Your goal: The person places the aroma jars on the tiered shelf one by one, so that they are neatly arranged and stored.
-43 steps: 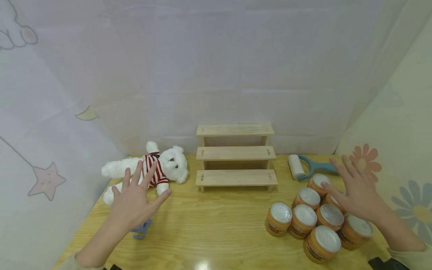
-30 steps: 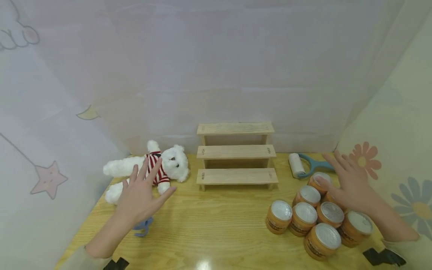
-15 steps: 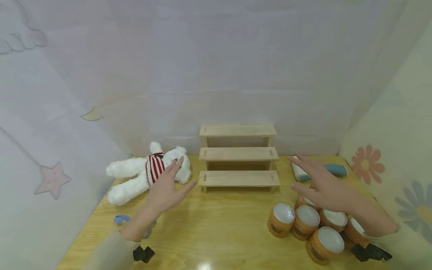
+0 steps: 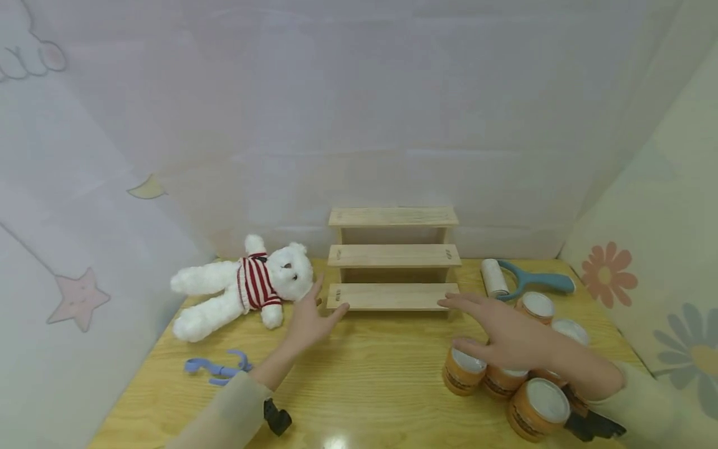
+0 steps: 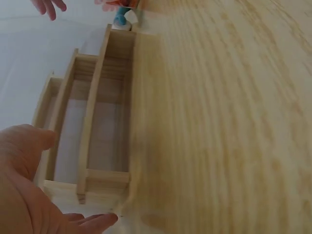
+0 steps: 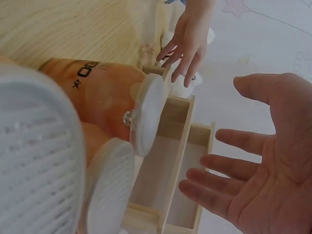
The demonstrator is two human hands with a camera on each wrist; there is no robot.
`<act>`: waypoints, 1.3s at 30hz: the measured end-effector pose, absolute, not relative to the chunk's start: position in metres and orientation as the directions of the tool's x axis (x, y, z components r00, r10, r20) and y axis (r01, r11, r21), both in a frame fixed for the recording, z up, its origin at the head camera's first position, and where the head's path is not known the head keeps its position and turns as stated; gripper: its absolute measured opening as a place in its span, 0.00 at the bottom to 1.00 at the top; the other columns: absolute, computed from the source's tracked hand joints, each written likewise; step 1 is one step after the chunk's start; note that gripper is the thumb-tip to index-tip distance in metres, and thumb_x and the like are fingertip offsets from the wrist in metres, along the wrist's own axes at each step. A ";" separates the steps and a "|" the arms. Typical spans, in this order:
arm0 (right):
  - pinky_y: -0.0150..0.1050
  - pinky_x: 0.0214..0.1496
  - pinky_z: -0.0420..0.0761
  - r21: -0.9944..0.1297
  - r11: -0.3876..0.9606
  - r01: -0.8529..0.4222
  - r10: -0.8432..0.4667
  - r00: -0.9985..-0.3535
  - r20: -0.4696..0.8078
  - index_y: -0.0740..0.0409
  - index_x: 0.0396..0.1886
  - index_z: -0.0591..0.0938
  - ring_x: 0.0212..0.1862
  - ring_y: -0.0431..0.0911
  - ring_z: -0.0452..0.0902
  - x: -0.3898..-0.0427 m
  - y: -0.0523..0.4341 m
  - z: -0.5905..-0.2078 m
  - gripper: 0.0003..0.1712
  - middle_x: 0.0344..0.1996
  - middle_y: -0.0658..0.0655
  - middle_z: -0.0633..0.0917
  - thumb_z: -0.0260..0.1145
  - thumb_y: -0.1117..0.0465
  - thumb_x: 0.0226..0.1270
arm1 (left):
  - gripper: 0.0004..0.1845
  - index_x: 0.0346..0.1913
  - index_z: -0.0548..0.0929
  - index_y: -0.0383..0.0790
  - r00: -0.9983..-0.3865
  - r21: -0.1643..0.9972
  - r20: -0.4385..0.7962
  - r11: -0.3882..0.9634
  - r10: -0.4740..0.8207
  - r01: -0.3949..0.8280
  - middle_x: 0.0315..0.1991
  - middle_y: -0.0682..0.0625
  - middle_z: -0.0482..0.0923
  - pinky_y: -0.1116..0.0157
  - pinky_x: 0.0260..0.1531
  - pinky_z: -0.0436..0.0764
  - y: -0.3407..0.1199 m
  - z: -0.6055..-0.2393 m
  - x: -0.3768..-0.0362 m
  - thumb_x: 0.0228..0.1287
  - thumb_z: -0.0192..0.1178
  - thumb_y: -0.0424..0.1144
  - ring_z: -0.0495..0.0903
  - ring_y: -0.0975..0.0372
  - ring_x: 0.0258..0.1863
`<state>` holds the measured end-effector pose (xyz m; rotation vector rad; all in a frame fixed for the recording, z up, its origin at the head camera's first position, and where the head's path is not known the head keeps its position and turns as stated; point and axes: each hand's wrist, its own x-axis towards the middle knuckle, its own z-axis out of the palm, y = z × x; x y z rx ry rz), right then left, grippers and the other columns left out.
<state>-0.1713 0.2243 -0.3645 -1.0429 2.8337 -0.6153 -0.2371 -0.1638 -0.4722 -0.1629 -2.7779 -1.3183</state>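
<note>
I watch from far off and tell places like a clock laid on the worktop. The pale cloth wall (image 4: 314, 112) is biggest, folding round the back and both sides. The worktop (image 4: 364, 380) meets it at twelve, and its left edge slants down past nine. Bare wood runs from the middle down to six, between the two arms.

The wooden shelf (image 4: 392, 255) stands at twelve, with three steps, in the same spot as half a second ago. The white bear (image 4: 258, 284) lies at ten; its face shows now that the left hand has moved off it. The orange tubs (image 4: 535, 408) crowd together at three, right under the right arm, and that arm hides some.

The right hand (image 4: 507, 330) has come in from the roller to the shelf's right end. Its fingers are spread and hold nothing. The left hand (image 4: 308, 324) is at the shelf's left end, near the bear's head, fingers wide and holding nothing. I can't tell if either hand touches the wood.

The blue-handled roller (image 4: 541, 281) lies at two, in full view again. The small purple tool (image 4: 221, 370) lies at nine, beside the left sleeve.
</note>
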 end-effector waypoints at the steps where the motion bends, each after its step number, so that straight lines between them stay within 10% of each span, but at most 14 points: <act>1: 0.61 0.65 0.81 -0.390 0.691 -0.609 -0.640 -0.766 0.061 0.43 0.80 0.70 0.76 0.63 0.72 -0.171 0.224 -0.366 0.35 0.79 0.59 0.72 0.62 0.37 0.81 | 0.54 0.88 0.47 0.44 -0.993 0.778 0.097 0.617 0.064 0.116 0.84 0.37 0.57 0.41 0.69 0.77 -0.163 -0.475 -0.237 0.72 0.69 0.55 0.72 0.36 0.74; 12: 0.42 0.51 0.86 -0.392 0.666 -0.635 -0.711 -0.699 -0.076 0.49 0.63 0.83 0.59 0.51 0.85 -0.177 0.216 -0.379 0.25 0.60 0.52 0.85 0.74 0.46 0.72 | 0.45 0.81 0.62 0.29 -0.985 0.739 0.162 0.655 0.055 0.158 0.78 0.33 0.68 0.55 0.46 0.86 -0.150 -0.498 -0.251 0.73 0.70 0.49 0.87 0.48 0.36; 16: 0.35 0.42 0.84 -0.375 0.654 -0.657 -0.733 -0.673 -0.101 0.51 0.59 0.84 0.52 0.47 0.85 -0.177 0.215 -0.380 0.26 0.56 0.52 0.86 0.79 0.46 0.67 | 0.45 0.83 0.61 0.33 -0.992 0.786 0.120 0.607 0.033 0.115 0.80 0.36 0.66 0.64 0.27 0.76 -0.149 -0.499 -0.254 0.74 0.68 0.51 0.64 0.59 0.12; 21: 0.34 0.40 0.83 -0.343 0.678 -0.650 -0.716 -0.689 -0.110 0.49 0.52 0.87 0.48 0.43 0.83 -0.178 0.213 -0.382 0.22 0.50 0.49 0.87 0.83 0.50 0.60 | 0.43 0.83 0.60 0.32 -0.992 0.803 0.122 0.585 0.024 0.113 0.81 0.36 0.64 0.64 0.35 0.81 -0.148 -0.498 -0.255 0.77 0.66 0.49 0.69 0.61 0.13; 27: 0.30 0.36 0.81 -0.370 0.660 -0.654 -0.721 -0.690 -0.069 0.50 0.47 0.88 0.44 0.40 0.81 -0.182 0.213 -0.385 0.21 0.46 0.48 0.88 0.85 0.55 0.54 | 0.44 0.83 0.59 0.32 -0.991 0.814 0.130 0.567 0.031 0.124 0.80 0.35 0.65 0.70 0.12 0.63 -0.148 -0.498 -0.256 0.76 0.67 0.48 0.54 0.66 0.08; 39: 0.31 0.33 0.78 -0.393 0.639 -0.661 -0.713 -0.701 0.020 0.54 0.47 0.89 0.37 0.38 0.78 -0.202 0.217 -0.346 0.20 0.43 0.49 0.89 0.81 0.56 0.54 | 0.44 0.83 0.60 0.30 -0.992 0.820 0.120 0.560 0.031 0.117 0.80 0.35 0.64 0.70 0.11 0.62 -0.148 -0.494 -0.254 0.75 0.69 0.48 0.54 0.67 0.08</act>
